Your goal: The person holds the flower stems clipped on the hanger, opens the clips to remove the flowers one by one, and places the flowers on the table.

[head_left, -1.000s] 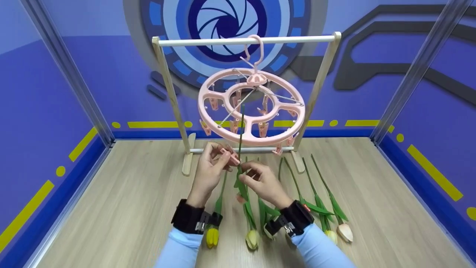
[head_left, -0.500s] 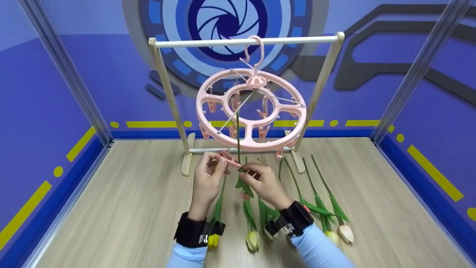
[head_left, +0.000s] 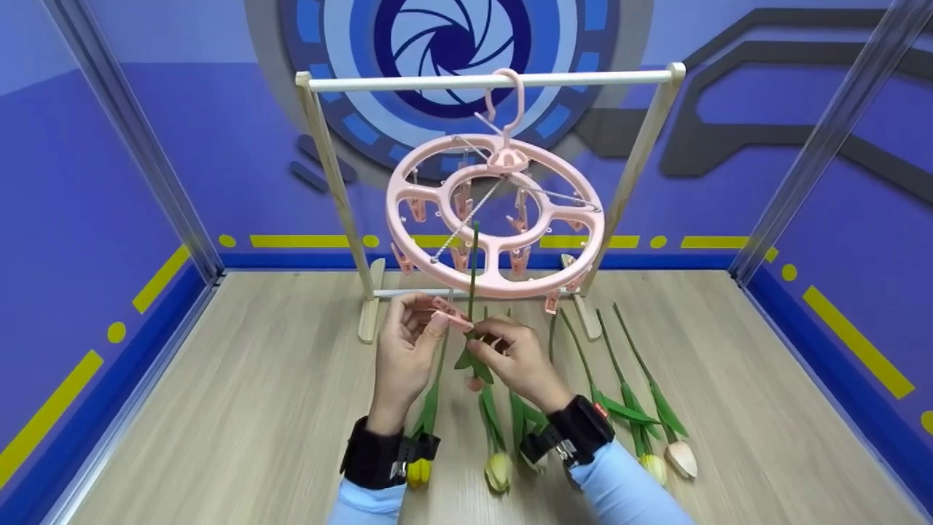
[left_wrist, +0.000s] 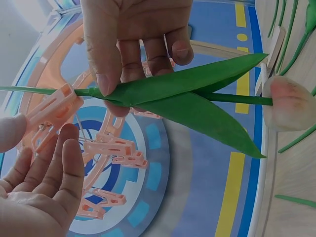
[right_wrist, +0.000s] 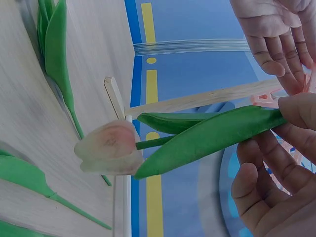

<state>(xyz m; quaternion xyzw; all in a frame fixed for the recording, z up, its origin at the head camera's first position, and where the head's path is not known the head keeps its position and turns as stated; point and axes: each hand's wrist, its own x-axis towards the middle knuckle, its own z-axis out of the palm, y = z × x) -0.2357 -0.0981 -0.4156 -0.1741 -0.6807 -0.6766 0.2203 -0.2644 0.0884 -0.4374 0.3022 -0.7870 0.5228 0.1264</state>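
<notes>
My left hand [head_left: 404, 350] pinches a pink clothespin [head_left: 453, 313] between thumb and fingers. Head down, an artificial tulip [left_wrist: 291, 103] with a pale pink bloom and green leaves is pinched near the leaf base by my right hand [head_left: 521, 357]. Its bare stem [head_left: 473, 270] points up in front of the hanger's ring. In the left wrist view, the clothespin's tip lies across the stem just beside my right fingertips; whether it clamps the stem I cannot tell. Overhead hangs a round pink clip hanger [head_left: 492, 281], tilted toward my hands.
A wooden stand [head_left: 332, 160] with a white top rod [head_left: 408, 83] carries the hanger. Several pink clips [head_left: 519, 259] dangle from it. Other tulips lie on the wooden table, including a yellow one [head_left: 419, 472], a cream one [head_left: 498, 472] and a pale pink one [head_left: 681, 459].
My left hand has drawn the clothespin slightly down toward me, and the hanger's near rim has dipped. The tulip's stem tip has lowered a little. My right hand has stayed nearly in place.
</notes>
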